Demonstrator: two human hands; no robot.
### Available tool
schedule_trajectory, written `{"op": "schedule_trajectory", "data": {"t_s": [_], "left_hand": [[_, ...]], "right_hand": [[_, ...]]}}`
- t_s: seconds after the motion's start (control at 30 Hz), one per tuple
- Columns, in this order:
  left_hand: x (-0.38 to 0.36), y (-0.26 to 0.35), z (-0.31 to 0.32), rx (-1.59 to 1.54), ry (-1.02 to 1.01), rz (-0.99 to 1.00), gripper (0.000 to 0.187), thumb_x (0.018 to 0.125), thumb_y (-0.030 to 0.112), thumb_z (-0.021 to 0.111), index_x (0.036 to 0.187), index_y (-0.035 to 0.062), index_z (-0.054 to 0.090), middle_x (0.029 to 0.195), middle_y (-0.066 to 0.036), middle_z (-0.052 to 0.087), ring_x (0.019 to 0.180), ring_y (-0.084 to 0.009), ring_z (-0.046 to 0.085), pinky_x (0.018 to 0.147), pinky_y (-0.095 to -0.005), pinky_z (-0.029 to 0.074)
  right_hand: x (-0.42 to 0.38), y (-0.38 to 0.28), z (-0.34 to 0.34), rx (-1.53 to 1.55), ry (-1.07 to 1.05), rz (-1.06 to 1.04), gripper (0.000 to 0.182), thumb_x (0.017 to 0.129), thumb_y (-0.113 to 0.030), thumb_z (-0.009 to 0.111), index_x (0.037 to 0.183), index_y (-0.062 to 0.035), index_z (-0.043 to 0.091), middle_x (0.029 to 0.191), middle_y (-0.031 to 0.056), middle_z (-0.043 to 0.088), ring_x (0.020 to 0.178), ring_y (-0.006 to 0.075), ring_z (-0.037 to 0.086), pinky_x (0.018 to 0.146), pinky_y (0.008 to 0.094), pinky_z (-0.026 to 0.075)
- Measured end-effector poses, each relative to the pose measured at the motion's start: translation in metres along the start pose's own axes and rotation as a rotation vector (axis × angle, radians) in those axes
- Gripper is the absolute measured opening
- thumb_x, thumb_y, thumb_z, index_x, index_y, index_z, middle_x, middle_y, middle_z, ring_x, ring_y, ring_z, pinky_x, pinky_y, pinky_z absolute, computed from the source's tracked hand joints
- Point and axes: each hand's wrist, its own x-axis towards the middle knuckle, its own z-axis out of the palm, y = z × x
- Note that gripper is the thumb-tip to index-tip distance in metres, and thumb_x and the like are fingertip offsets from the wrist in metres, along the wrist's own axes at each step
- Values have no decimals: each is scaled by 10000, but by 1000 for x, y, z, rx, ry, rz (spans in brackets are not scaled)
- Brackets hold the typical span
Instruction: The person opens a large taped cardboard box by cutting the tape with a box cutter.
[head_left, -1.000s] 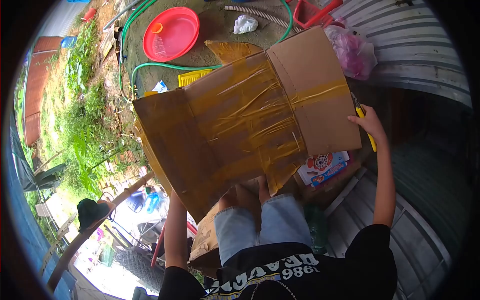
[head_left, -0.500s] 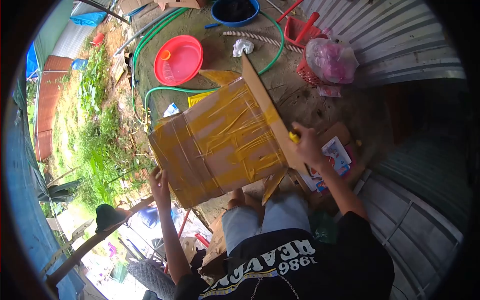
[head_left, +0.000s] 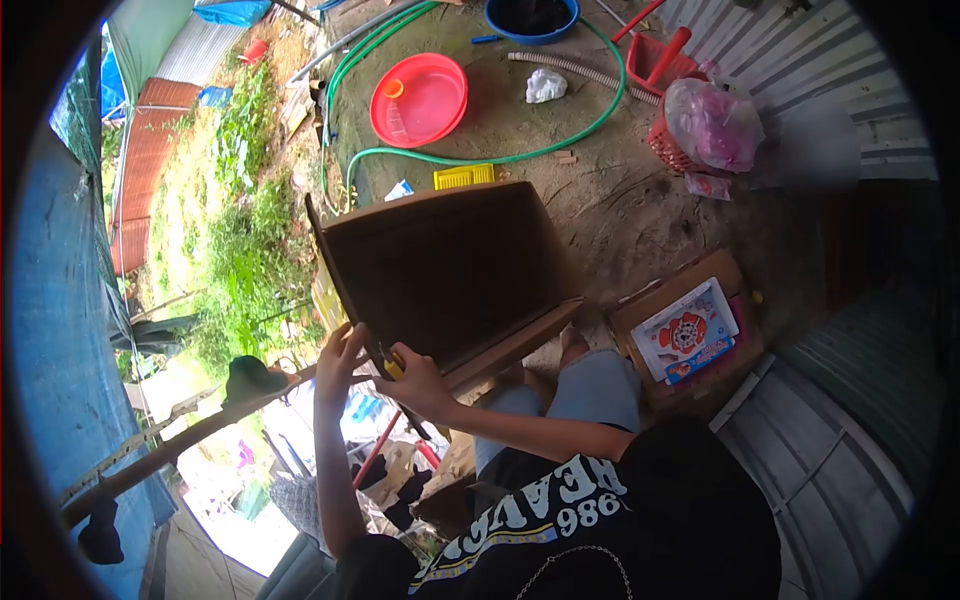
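Note:
A large cardboard box (head_left: 545, 325) is tipped toward me, its opening facing up and its inside dark. My left hand (head_left: 340, 358) is closed on the edge of the box's left flap, near the lower left corner. Right beside it, my right hand (head_left: 420, 388) wraps round a yellow utility knife (head_left: 392, 366) with a dark part showing at its top. Its knuckles are close against that same corner, and the blade is hidden.
To the right lies a flatter cardboard box (head_left: 650, 308) with printed sheets (head_left: 688, 332) on it. Beyond are a pink basin (head_left: 440, 100), a green hose (head_left: 480, 157), a yellow tray (head_left: 464, 177), a blue tub (head_left: 540, 38) and a red basket (head_left: 665, 145) with plastic bags.
The box has turned from its taped side to its open side. My right hand has moved left with the utility knife, from the far flap to beside my left hand.

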Motion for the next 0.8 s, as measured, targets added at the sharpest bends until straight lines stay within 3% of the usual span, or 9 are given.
{"op": "schedule_trajectory", "data": {"t_s": [0.1,0.17,0.23,0.27,0.33,0.47,0.53,0.6,0.8], "left_hand": [[0,-22,-16,662,236,254,405,792,267,587,1076,-15,524,861,-196,630,796,-268,638,644,-357,493],[-4,-47,-33,530,272,362,304,763,155,550,1016,-12,540,774,-178,634,757,-303,632,677,-382,478],[-16,-69,-48,567,367,197,295,775,148,556,1009,-30,546,823,-188,638,790,-317,629,700,-382,474],[-18,-89,-55,540,428,177,290,788,155,554,1009,-34,552,846,-193,638,809,-322,627,710,-383,472],[-17,-128,-72,530,533,125,304,832,207,558,1015,-35,566,899,-202,638,851,-338,623,725,-390,469],[-10,-157,-75,631,715,153,350,855,293,553,966,-36,592,827,-207,635,797,-341,626,684,-403,464],[-1,-171,-92,710,773,-40,375,872,310,526,984,-43,592,841,-205,628,810,-333,618,696,-395,454],[2,-182,-115,634,769,-188,391,888,311,509,1008,-51,592,888,-174,645,842,-289,628,732,-367,464],[4,-213,-169,387,804,75,352,904,275,500,940,-64,591,792,-103,619,715,-151,565,669,-295,435]], "right_hand": [[12,35,16,433,-367,268,368,767,-300,689,957,-6,576,786,41,616,699,95,564,631,259,448],[27,74,-4,341,-278,192,315,799,-270,669,969,-12,612,783,-11,607,672,56,533,610,213,430],[47,115,-58,-16,18,79,164,819,-185,643,917,-53,635,758,3,607,663,47,509,589,220,425],[61,140,-92,-198,203,28,175,797,-189,647,865,-34,604,785,131,618,741,170,608,639,291,458],[92,197,-163,-551,515,-6,190,743,-152,660,807,1,566,765,186,567,755,361,572,674,393,452],[128,269,-234,-908,587,-1,371,695,-287,715,892,-1,582,810,183,596,777,355,583,689,413,459],[137,281,-241,-970,317,449,486,652,-356,734,929,14,582,852,200,619,814,355,601,695,418,471],[145,310,-233,-963,303,420,504,642,-362,734,933,19,578,870,210,621,830,354,605,695,419,475],[156,331,-204,-901,362,271,419,653,-295,717,853,46,581,777,215,619,756,341,611,644,400,464]]}}
